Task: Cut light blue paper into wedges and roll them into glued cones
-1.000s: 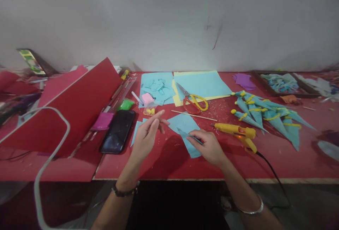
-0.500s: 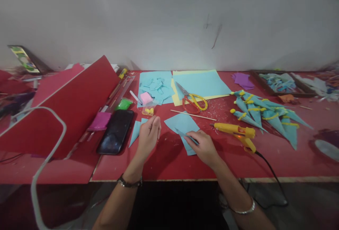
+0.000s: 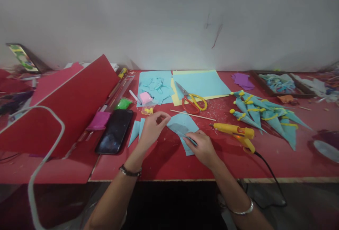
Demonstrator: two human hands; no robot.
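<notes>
The left hand (image 3: pixel 153 128) is curled, thumb and fingertips close together, whether gripping anything I cannot tell; the right hand (image 3: pixel 203 147) pinches a small blue paper piece (image 3: pixel 187 138) above blue paper (image 3: pixel 182 120) on the red worktop (image 3: pixel 164 166); leftmost of the nearby things lies a black phone (image 3: pixel 115 131), then open scissors (image 3: pixel 194 103), then a yellow glue gun (image 3: pixel 234 130), then blue cones (image 3: pixel 272 117) heaped together.

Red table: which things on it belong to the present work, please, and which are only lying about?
Likely belonging:
- blue paper piece, in the right hand
- blue paper beneath it
- glue gun, its light on
- blue cones with yellow trim, similar in colour

Likely just lying about:
- black phone
- purple paper
- magenta packet
</notes>
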